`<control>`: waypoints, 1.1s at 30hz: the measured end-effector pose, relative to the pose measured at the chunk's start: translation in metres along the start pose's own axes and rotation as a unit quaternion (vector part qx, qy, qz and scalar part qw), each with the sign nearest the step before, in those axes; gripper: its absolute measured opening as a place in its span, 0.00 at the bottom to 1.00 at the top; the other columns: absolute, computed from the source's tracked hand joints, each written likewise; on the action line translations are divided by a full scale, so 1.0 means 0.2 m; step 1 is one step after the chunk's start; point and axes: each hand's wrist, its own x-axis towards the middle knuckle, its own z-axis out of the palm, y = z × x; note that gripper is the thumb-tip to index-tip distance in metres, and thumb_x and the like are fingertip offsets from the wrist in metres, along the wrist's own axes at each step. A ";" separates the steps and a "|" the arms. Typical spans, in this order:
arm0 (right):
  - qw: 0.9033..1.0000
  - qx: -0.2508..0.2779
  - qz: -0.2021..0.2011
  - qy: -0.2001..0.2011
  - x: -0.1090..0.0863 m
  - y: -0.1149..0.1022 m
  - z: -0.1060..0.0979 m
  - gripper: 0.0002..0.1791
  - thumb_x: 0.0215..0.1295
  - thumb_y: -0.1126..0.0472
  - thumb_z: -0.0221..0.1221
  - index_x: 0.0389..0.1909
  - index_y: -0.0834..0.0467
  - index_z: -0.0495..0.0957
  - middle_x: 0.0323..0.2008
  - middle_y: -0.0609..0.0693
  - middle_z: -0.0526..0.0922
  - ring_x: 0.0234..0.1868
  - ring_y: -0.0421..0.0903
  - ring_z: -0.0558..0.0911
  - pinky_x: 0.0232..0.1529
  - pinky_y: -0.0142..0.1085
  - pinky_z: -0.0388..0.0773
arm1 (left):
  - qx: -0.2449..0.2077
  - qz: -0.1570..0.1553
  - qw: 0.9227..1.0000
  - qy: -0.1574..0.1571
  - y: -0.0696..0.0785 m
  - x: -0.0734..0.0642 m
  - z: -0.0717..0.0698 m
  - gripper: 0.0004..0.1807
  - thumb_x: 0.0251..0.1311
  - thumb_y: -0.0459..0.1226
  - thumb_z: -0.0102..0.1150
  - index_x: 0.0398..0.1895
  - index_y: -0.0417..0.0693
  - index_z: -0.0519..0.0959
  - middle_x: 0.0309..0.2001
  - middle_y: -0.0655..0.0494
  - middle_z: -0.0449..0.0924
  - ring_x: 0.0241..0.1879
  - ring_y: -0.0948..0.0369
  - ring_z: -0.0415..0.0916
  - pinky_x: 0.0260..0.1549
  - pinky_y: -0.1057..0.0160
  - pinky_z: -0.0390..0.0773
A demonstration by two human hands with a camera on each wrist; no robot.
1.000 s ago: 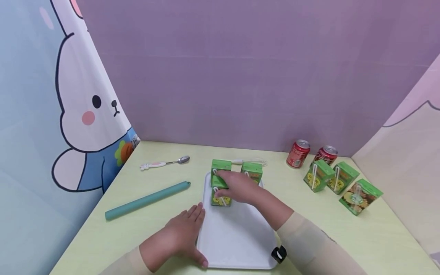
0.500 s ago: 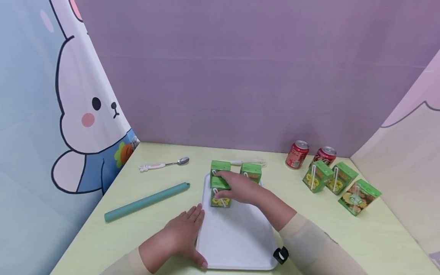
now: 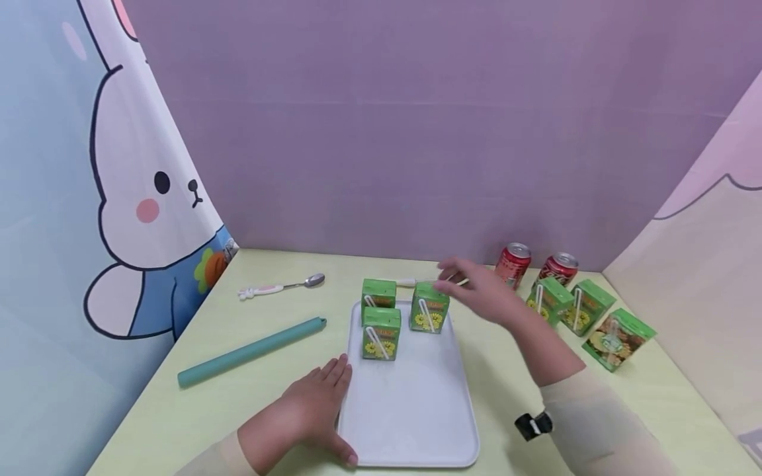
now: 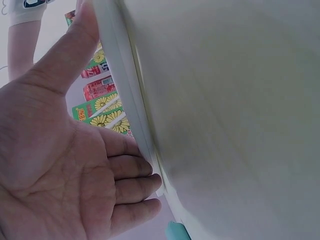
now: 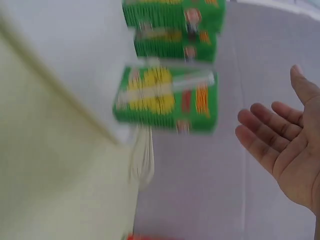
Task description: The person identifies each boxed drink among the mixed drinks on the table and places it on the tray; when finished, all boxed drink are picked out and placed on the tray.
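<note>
My left hand (image 3: 315, 406) rests against the left edge of a white tray (image 3: 417, 423), its fingers straight and its thumb at the front corner. Three green juice boxes stand upright on the tray: a front left box (image 3: 381, 334), a box behind it (image 3: 378, 291) and a box at the back right (image 3: 430, 308). My right hand (image 3: 482, 291) is raised beside the back right box, holding nothing. In the right wrist view its fingers (image 5: 272, 125) are loosely extended, apart from the blurred juice box (image 5: 167, 97).
To the right stand two red cans (image 3: 513, 264) and three more green boxes (image 3: 619, 338). A whisk (image 3: 407, 282) lies behind the tray. On the left lie a spoon (image 3: 282, 287) and a teal rod (image 3: 253, 352). A purple backdrop (image 3: 428, 132) rises behind the table.
My right hand has let go of the front left juice box, which stays on the tray, and has moved right and back. The left hand keeps its place at the tray's edge.
</note>
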 end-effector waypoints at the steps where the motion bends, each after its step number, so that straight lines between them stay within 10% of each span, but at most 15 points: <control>1: 1.000 -0.004 0.008 0.011 -0.01 0.03 -0.04 0.34 0.64 0.32 0.55 0.61 0.52 0.71 0.48 0.49 0.83 0.50 0.49 0.83 0.50 0.47 0.82 | -0.001 0.000 1.000 0.000 0.00 0.00 0.00 0.77 0.24 0.77 0.67 0.75 0.38 0.54 0.77 0.40 0.48 0.76 0.45 0.49 0.71 0.44 0.58; 12: 0.982 -0.106 0.144 0.063 -0.16 0.39 -0.33 0.51 0.60 0.25 0.51 0.67 0.64 0.62 0.58 0.66 0.74 0.57 0.65 0.75 0.53 0.62 0.74 | 0.000 -0.002 1.000 0.002 0.00 -0.01 0.00 0.77 0.25 0.76 0.68 0.75 0.37 0.54 0.77 0.40 0.49 0.76 0.45 0.49 0.71 0.44 0.58; 33: 0.946 -0.117 0.301 0.016 -0.25 0.82 -0.31 0.69 0.55 0.18 0.44 0.73 0.74 0.41 0.62 0.81 0.62 0.59 0.79 0.66 0.52 0.68 0.71 | -0.002 -0.007 1.000 -0.008 -0.01 0.02 0.01 0.77 0.24 0.78 0.66 0.76 0.39 0.53 0.78 0.42 0.46 0.77 0.46 0.47 0.72 0.43 0.57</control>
